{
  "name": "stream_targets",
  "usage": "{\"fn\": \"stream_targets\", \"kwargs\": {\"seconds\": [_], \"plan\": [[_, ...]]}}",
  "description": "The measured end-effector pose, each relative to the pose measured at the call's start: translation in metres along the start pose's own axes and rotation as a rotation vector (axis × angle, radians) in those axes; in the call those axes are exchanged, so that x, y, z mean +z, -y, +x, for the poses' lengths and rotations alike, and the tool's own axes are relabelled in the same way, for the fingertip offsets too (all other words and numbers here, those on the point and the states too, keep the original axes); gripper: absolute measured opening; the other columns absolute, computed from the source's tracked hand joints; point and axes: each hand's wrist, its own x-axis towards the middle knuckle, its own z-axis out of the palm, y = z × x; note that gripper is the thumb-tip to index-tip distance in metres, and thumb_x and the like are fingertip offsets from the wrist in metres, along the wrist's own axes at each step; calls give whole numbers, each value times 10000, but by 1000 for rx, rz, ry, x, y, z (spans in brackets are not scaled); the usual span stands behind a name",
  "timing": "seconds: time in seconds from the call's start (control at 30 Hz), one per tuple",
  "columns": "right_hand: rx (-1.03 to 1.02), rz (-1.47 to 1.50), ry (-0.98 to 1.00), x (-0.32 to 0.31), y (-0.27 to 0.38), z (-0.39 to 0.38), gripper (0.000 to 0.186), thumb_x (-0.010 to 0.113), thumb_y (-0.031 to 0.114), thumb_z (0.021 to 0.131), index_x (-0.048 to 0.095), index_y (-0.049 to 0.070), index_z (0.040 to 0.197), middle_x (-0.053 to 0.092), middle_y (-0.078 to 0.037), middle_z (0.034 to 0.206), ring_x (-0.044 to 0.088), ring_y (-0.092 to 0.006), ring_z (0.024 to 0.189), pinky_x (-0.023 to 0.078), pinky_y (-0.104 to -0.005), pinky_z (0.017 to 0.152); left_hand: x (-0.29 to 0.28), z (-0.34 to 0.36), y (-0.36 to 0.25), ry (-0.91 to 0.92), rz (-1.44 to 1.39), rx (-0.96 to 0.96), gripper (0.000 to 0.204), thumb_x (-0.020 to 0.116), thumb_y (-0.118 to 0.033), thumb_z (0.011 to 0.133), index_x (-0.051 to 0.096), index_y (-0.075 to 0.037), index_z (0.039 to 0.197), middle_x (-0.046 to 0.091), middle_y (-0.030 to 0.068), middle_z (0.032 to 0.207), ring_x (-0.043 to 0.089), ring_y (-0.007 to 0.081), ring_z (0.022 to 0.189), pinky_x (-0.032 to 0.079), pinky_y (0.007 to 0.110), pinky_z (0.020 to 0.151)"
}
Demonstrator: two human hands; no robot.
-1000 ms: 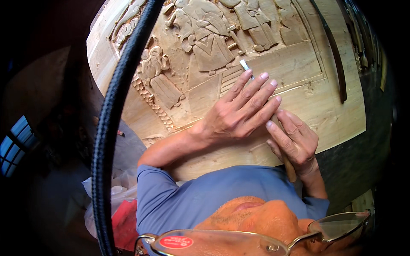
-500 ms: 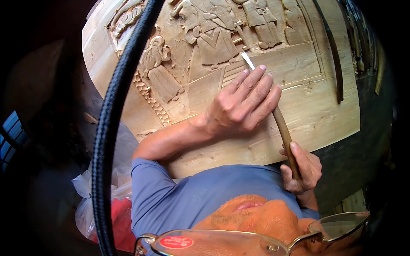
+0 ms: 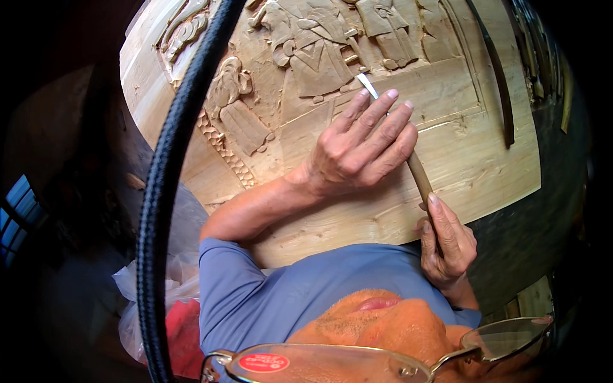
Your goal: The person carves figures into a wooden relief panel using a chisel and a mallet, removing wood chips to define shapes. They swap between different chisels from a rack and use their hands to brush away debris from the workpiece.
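A wood carving chisel [image 3: 418, 175] with a bright flat blade and a long brown wooden handle lies aslant over a pale carved wooden panel [image 3: 377, 217]. My left hand [image 3: 364, 147] is closed over the chisel's shank just behind the blade, fingers side by side, palm toward the wood. Around the handle's lower end, close to my chest, my right hand [image 3: 450, 246] is wrapped, thumb and forefinger along it. The blade's edge rests at the foot of a robed figure [image 3: 319, 67] in relief. My left thumb is hidden.
Another carved figure [image 3: 242, 118] stands left of the blade. A dark slim bar [image 3: 498, 76] crosses the panel's right side. Several long tools [image 3: 536, 57] lie beyond it. A black braided cord [image 3: 169, 153] runs across the left. A clear plastic bag [image 3: 131, 319] is at lower left.
The chisel has shifted slightly up and left, its blade nearer the robed figure's hem. My right hand has moved up a little with the handle; both hands keep hold.
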Motion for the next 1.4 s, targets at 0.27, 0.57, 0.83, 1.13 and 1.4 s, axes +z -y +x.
{"fn": "stream_targets", "kwargs": {"seconds": [0.27,0.57,0.83,1.13,1.4], "plan": [[-65,-36,-4,-1,-1,5,481,800,-137,866,721,-109,1339,783,-306,1117,802,-348,779,636,-369,664,4,1,1,-36,17,2,145,775,-119,954,790,-93,1097,814,132,1238,784,337,1207,636,491,1044],[-70,-2,18,-4,-6,9,492,795,-143,853,721,-103,1338,778,-299,1114,793,-347,771,636,-382,669,6,1,1,-53,0,-16,135,783,-111,947,788,-83,1078,814,150,1227,787,359,1189,642,496,1030],[-112,21,18,-6,-20,11,531,748,-181,842,708,-78,1361,776,-269,1078,779,-291,735,617,-364,634,9,3,-1,-56,21,-14,135,774,-114,936,780,-84,1067,812,149,1225,786,369,1185,652,496,1007],[-117,28,-14,1,-30,9,533,737,-210,832,710,-72,1347,781,-249,1063,764,-262,702,607,-349,611,12,-1,0,-48,32,-2,152,765,-107,920,778,-87,1070,807,140,1219,783,370,1187,651,504,1007],[-130,41,-56,10,-36,5,484,742,-196,874,704,-77,1342,780,-242,1026,753,-247,685,602,-339,603,16,-3,-1,-48,47,8,169,764,-118,925,776,-94,1092,804,137,1240,776,375,1201,648,516,1007]]}}
